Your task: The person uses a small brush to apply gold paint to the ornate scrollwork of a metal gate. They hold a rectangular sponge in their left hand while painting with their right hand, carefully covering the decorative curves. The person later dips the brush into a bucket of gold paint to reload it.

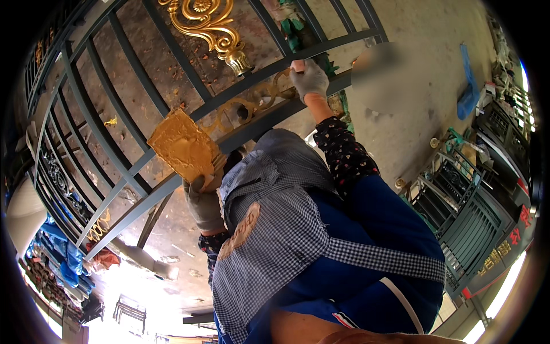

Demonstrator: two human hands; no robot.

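Observation:
My left hand [201, 207], in a grey glove, grips the lower edge of a flat squarish board [184, 144] smeared with thick gold paint. The board is over the dark grey metal gate [153, 69], by its double rails. My right hand [310, 80], also gloved, is closed at the upper of these rails, with a pinkish fingertip or small piece showing at its front. What it pinches is too small to make out. Between the two rails runs a row of ring-shaped ornaments [232, 109], partly gold. A bright gold scroll ornament [215, 31] sits among the bars farther away.
More curved bars and dark scrollwork [57, 172] spread to the left. A blurred round patch [378, 77] hides part of the floor beyond my right hand. Blue plastic [468, 92] lies at the right. Dark metal panels [472, 212] and frames stand along the right side.

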